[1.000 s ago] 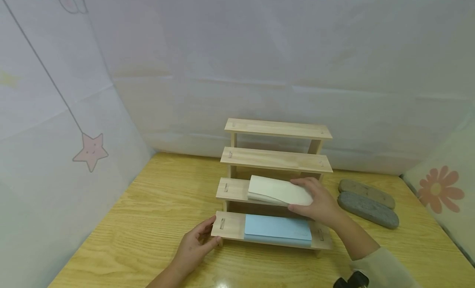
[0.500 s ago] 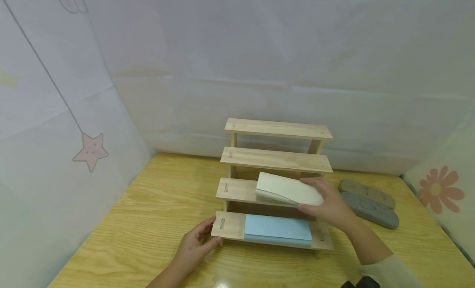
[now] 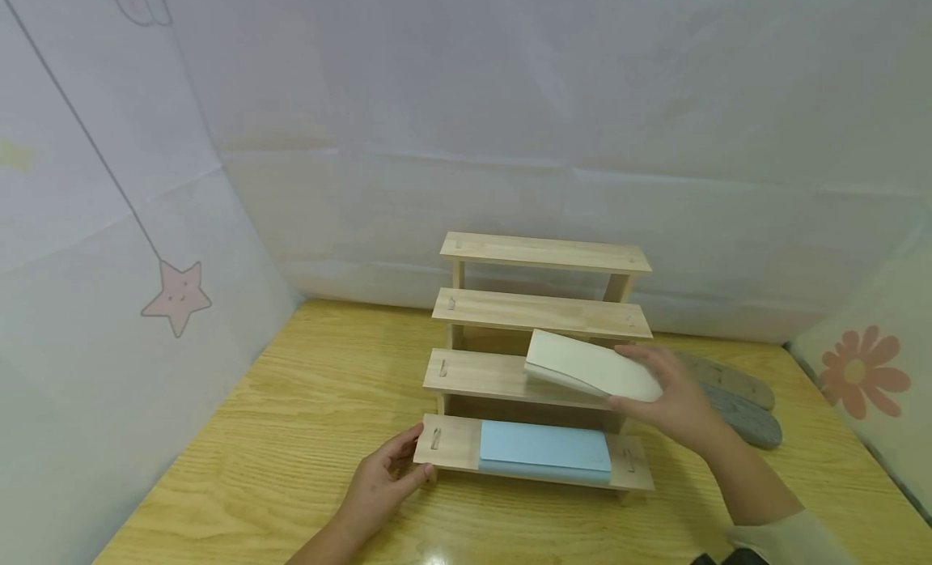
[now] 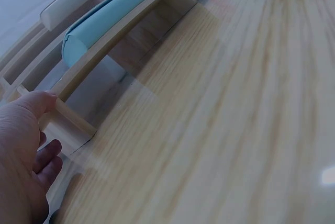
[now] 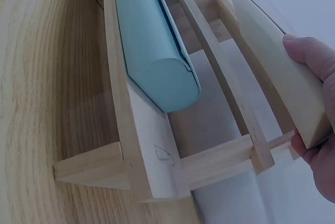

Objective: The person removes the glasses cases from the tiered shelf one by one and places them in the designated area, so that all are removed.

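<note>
A cream-white glasses case [image 3: 582, 363] is gripped at its right end by my right hand [image 3: 673, 399], thumb on one side and fingers on the other. It hangs tilted above the second-lowest step of a pale wooden tiered rack [image 3: 473, 372], apart from the board in the right wrist view. On the lowest step lies a light blue glasses case [image 3: 544, 450], its rounded end showing in the right wrist view. My left hand [image 3: 379, 484] holds the left end of that lowest board between thumb and fingers; in the left wrist view the thumb [image 4: 39, 101] presses the board's corner.
Right of the rack, two long rounded cases, one brown [image 3: 735, 379] and one grey [image 3: 746, 419], lie side by side on the wood-grain table [image 3: 291, 435], partly behind my right hand. White cloth [image 3: 510, 144] walls stand behind and at both sides.
My right hand has lifted the cream-white case off the second-lowest step and moved it right, tilting it. The left hand, the rack and the blue case stay where they were.
</note>
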Demonstrator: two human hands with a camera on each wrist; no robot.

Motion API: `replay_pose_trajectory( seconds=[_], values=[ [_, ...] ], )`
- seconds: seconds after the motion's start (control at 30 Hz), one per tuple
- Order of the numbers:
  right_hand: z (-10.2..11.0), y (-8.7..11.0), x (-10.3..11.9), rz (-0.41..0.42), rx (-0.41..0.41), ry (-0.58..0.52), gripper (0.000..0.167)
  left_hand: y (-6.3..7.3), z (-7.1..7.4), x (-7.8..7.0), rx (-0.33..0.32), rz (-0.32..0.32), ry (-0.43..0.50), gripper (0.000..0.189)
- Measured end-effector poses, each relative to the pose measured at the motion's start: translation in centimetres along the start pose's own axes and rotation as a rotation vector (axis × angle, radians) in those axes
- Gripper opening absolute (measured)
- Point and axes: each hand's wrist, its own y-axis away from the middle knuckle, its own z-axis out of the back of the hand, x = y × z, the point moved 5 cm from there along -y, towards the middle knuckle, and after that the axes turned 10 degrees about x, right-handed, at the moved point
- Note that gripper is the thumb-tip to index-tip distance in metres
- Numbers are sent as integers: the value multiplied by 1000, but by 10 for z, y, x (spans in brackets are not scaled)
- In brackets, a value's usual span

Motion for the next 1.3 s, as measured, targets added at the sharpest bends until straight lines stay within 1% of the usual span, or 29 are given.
replay_pose_trajectory(
  seconds=[0.23, 0.43, 0.57, 0.73, 1.0, 1.2, 1.3],
  values=[
    [12, 9, 0, 6, -29, -2, 71, -1, 0, 0, 1, -7, -4, 62],
    [22, 14, -5, -17, -48, 9, 70, -1, 0, 0, -3, -15, -15, 62],
    [26, 18, -7, -14, -61, 15, 69, -1, 0, 0, -6, -3, -11, 62],
    [32, 23, -9, -6, -97, 36, 67, 0, 0, 0, -16, -4, -22, 61],
    [40, 32, -13, -73, -92, 45, 69, -2, 0, 0, -16, -7, -15, 59],
    [46, 38, -18, -78, -108, 65, 68, -1, 0, -1, -11, -19, -26, 60],
    [48, 40, -21, -86, -111, 65, 68, -1, 0, -1, -10, -11, -24, 60]
  ],
)
